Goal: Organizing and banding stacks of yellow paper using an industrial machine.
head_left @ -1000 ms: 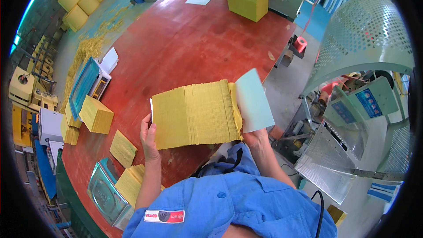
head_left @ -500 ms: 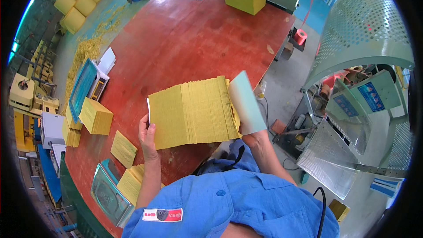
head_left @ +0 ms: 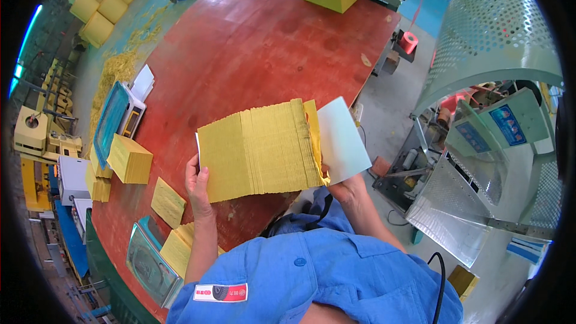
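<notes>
The white sheet (head_left: 343, 141) is back out flat now, fanned open to the right of the yellow paper stack (head_left: 258, 149); half a second ago it was curled up on edge against the stack's right end, after lying open a second ago. The right hand (head_left: 348, 189) has dropped a touch lower beneath that sheet. The stack itself has tipped slightly, its right end riding higher. The left hand (head_left: 198, 189) has slid a little down the stack's left edge, thumb now on the face.
</notes>
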### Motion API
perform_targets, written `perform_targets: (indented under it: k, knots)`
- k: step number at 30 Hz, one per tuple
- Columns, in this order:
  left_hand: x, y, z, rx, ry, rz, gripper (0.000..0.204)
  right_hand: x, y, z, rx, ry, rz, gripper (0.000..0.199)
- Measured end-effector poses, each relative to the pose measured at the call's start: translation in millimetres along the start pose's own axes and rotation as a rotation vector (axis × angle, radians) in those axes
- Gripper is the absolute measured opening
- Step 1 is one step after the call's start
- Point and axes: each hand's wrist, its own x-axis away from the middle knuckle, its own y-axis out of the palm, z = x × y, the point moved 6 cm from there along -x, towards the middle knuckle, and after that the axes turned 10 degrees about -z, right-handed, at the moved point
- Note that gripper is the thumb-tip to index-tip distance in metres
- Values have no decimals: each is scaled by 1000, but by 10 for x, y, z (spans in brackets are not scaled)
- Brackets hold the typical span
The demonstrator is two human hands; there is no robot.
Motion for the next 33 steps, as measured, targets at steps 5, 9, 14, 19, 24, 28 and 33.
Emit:
perform_targets:
  k: [5,9,14,19,24,28,33]
  knots:
    - [27,8,3,26,-12,7,40,56,-107,11,497,-7,96,28]
    - [32,9,13,4,1,16,40,-33,-148,-71,769,-138,132,29]
    - [38,-8,-27,31,-4,20,40,-120,53,-259,1496,-552,126,23]
    - [27,8,-7,30,-6,9,39,-99,234,-207,1678,-548,39,24]
    - [6,-36,5,-23,-16,-6,39,-66,390,-203,1899,-579,0,25]
    - [23,20,75,81,-60,12,38,-156,288,-211,1555,-312,-1,25]
    - [19,64,113,148,-65,21,37,-199,280,-271,1388,-259,-38,31]
